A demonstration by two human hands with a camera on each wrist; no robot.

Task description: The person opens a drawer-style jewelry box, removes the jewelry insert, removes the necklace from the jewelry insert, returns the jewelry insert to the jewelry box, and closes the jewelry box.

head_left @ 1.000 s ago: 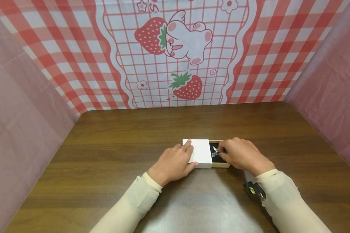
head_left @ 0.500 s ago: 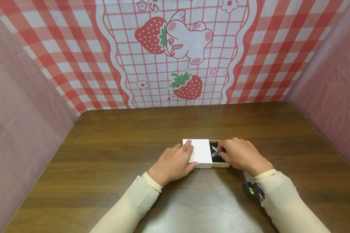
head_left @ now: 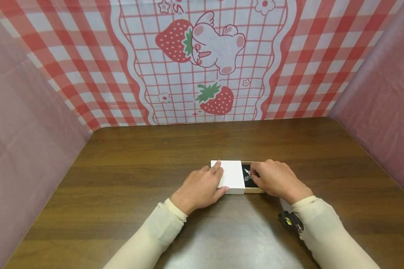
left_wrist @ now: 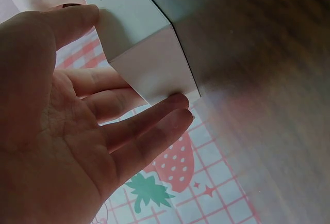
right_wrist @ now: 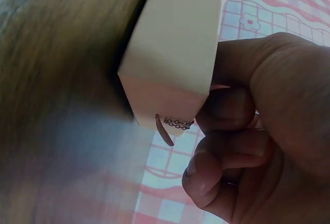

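A white slide-out jewellery box (head_left: pixel 234 175) lies on the table, its black-lined drawer (head_left: pixel 254 190) partly pulled out to the right. My left hand (head_left: pixel 200 186) holds the sleeve at its left end, thumb along the near edge and fingers reaching across the top. Inside the drawer lies a silver necklace with a pendant (head_left: pixel 247 174). My right hand (head_left: pixel 279 181) reaches in over the drawer's right end, thumb and index finger pinching at the pendant; the fingertips are partly hidden. In the right wrist view a thin chain (right_wrist: pixel 178 124) hangs over the drawer's end beside a small pull tab (right_wrist: pixel 165 132).
The box rests on a brown wooden table (head_left: pixel 138 157). Behind the table hangs a red-and-white checked cloth (head_left: pixel 205 78) with strawberries, and pink curtains (head_left: pixel 380 93) close off both sides. A dark strapped device (head_left: pixel 289 221) sits under my right wrist.
My right hand has crept slightly left over the drawer and covers more of the pendant. The left hand and the box sleeve stay where they were.
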